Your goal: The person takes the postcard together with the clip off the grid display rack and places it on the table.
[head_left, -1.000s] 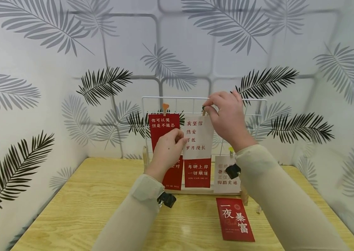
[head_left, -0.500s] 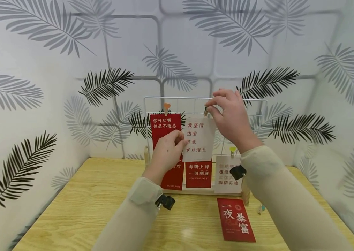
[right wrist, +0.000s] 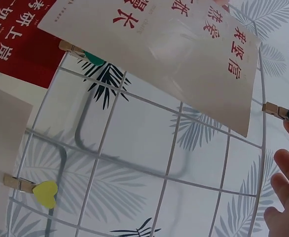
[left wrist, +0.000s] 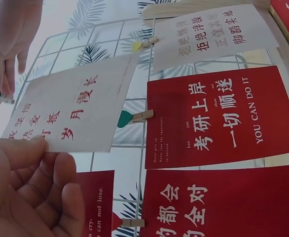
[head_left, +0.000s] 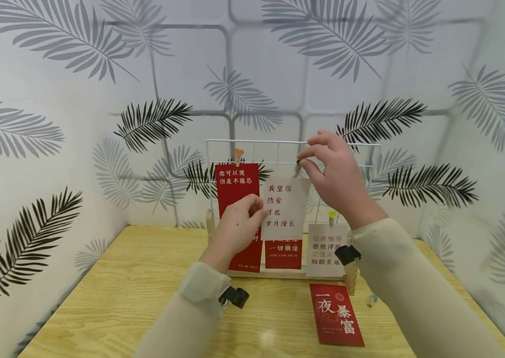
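Observation:
My left hand (head_left: 236,228) pinches the left edge of a white card (head_left: 285,209) with red characters. This card is held in front of a white wire grid rack (right wrist: 166,176), tilted away from the wires in the left wrist view. Between thumb and fingertips my right hand (head_left: 335,171) pinches a small wooden clothespin (right wrist: 276,110) with a dark green end. The clothespin is above the card's upper right corner, apart from it, with its tip at a grid wire. Whether it bites the wire I cannot tell.
Red cards (head_left: 238,186) and a white card (head_left: 326,248) hang on the rack by clothespins, one with a yellow heart (right wrist: 46,194). A loose red card (head_left: 336,314) lies on the wooden table (head_left: 145,298). A small clothespin (head_left: 371,300) lies right of it.
The white card has moved down, covering more of the red card behind it. My right hand and the clothespin have shifted slightly down and right, and a gap from the card shows now.

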`<control>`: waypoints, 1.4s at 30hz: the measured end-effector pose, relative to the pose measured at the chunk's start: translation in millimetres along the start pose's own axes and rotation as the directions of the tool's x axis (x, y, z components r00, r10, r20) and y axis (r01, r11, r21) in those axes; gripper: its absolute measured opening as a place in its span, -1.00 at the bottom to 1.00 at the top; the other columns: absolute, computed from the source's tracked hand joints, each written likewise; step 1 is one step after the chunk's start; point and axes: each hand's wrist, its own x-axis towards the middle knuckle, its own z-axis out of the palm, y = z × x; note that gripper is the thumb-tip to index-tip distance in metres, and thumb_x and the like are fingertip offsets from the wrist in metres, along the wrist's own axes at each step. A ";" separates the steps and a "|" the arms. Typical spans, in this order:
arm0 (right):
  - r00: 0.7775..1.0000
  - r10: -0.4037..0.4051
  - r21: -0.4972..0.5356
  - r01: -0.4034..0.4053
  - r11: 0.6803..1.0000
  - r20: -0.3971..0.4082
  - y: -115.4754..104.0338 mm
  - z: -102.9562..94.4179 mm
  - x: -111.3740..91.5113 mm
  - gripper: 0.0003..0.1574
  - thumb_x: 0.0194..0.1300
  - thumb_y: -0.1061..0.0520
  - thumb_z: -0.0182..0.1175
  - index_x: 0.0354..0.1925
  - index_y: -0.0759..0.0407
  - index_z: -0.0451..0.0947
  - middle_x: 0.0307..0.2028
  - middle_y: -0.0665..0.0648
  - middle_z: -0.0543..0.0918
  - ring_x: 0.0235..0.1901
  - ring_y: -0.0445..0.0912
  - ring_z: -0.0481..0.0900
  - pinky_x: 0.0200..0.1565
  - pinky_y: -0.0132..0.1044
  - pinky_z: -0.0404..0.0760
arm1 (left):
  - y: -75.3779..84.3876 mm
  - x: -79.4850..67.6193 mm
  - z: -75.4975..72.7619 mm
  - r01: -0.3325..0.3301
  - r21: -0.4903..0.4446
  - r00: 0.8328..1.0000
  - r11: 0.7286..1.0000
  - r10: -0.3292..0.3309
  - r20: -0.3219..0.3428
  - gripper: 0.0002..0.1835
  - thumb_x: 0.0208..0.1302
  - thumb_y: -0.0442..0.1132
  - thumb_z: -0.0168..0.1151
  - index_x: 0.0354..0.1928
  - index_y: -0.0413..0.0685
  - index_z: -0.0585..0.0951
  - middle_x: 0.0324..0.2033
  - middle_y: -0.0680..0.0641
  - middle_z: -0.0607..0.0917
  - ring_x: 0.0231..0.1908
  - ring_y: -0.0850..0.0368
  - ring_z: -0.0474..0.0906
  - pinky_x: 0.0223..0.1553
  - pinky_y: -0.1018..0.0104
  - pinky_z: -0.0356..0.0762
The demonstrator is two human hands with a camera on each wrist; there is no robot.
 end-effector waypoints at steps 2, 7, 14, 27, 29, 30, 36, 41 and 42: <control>1.000 -0.010 -0.011 0.010 1.000 0.004 0.4 -1.5 -4.4 -0.88 0.40 0.18 0.29 -0.14 0.14 0.72 0.16 0.19 0.55 0.46 0.07 0.20 0.42 0.06 0.16 | -2.6 -2.3 0.8 -0.009 -0.004 1.000 1.000 0.009 0.006 -0.93 0.46 -0.13 0.24 -0.16 0.09 0.57 -0.34 0.06 0.61 -0.29 0.10 0.53 -0.22 0.21 0.54; 0.998 -0.062 -0.032 0.062 0.998 0.007 4.6 -4.6 -14.9 -0.88 0.38 0.20 0.31 -0.13 0.17 0.72 0.11 0.19 0.58 0.44 0.12 0.22 0.42 0.06 0.16 | -7.6 -8.4 1.8 -0.013 -0.016 0.999 1.000 0.014 0.029 -0.94 0.44 -0.14 0.25 -0.16 0.10 0.56 -0.34 0.07 0.61 -0.27 0.10 0.53 -0.20 0.20 0.54; 0.990 -0.137 -0.032 0.137 0.990 0.019 13.4 -5.8 -27.5 -0.88 0.33 0.24 0.35 -0.14 0.18 0.72 0.01 0.17 0.61 0.35 0.17 0.31 0.40 0.06 0.18 | -11.4 -18.0 3.6 0.007 -0.036 0.999 0.999 -0.005 0.054 -0.94 0.44 -0.13 0.26 -0.17 0.12 0.56 -0.36 0.06 0.61 -0.29 0.09 0.54 -0.23 0.18 0.54; 0.988 -0.149 -0.023 0.149 0.989 0.036 24.3 -2.7 -46.3 -0.86 0.27 0.21 0.41 -0.19 0.18 0.72 -0.06 0.14 0.64 0.24 0.14 0.39 0.35 0.08 0.21 | -15.8 -31.9 7.2 0.018 -0.064 0.995 0.998 -0.012 0.094 -0.93 0.44 -0.12 0.26 -0.21 0.14 0.56 -0.41 0.07 0.62 -0.34 0.10 0.57 -0.29 0.16 0.54; 0.989 -0.144 -0.020 0.145 0.989 0.042 25.8 -3.2 -49.5 -0.87 0.26 0.21 0.41 -0.19 0.18 0.71 -0.06 0.14 0.64 0.25 0.14 0.40 0.35 0.08 0.22 | -16.5 -33.2 7.9 0.026 -0.069 0.995 0.997 -0.019 0.096 -0.94 0.44 -0.12 0.26 -0.21 0.13 0.57 -0.41 0.06 0.62 -0.35 0.10 0.57 -0.30 0.17 0.53; 0.989 -0.141 -0.016 0.142 0.990 0.043 26.4 -3.6 -50.9 -0.87 0.26 0.22 0.41 -0.19 0.18 0.71 -0.06 0.14 0.64 0.24 0.14 0.40 0.35 0.08 0.22 | -16.7 -34.1 8.2 0.033 -0.076 0.995 0.997 -0.026 0.097 -0.94 0.44 -0.13 0.26 -0.21 0.13 0.57 -0.41 0.06 0.63 -0.34 0.10 0.57 -0.30 0.17 0.53; 0.993 -0.112 -0.007 0.112 0.994 0.039 30.5 -6.1 -60.3 -0.89 0.28 0.22 0.39 -0.19 0.16 0.71 -0.06 0.12 0.64 0.26 0.13 0.40 0.35 0.08 0.22 | -18.8 -39.7 10.0 0.059 -0.103 0.994 0.993 -0.049 0.094 -0.94 0.44 -0.14 0.27 -0.22 0.13 0.58 -0.40 0.04 0.64 -0.34 0.08 0.57 -0.31 0.16 0.54; 0.994 -0.106 0.007 0.106 0.994 0.034 35.0 -6.2 -71.3 -0.86 0.27 0.22 0.41 -0.18 0.18 0.71 -0.05 0.14 0.64 0.24 0.14 0.40 0.35 0.11 0.20 | -20.6 -46.1 10.6 0.078 -0.105 0.992 0.991 -0.067 0.103 -0.94 0.43 -0.14 0.27 -0.22 0.13 0.57 -0.39 0.05 0.63 -0.33 0.08 0.57 -0.33 0.17 0.53; 0.994 -0.103 0.010 0.102 0.995 0.032 35.8 -6.3 -73.6 -0.86 0.26 0.23 0.41 -0.18 0.19 0.71 -0.05 0.15 0.64 0.24 0.15 0.41 0.35 0.11 0.20 | -20.5 -47.0 10.7 0.081 -0.107 0.992 0.991 -0.070 0.108 -0.94 0.43 -0.14 0.27 -0.22 0.13 0.58 -0.39 0.05 0.63 -0.34 0.08 0.57 -0.33 0.17 0.53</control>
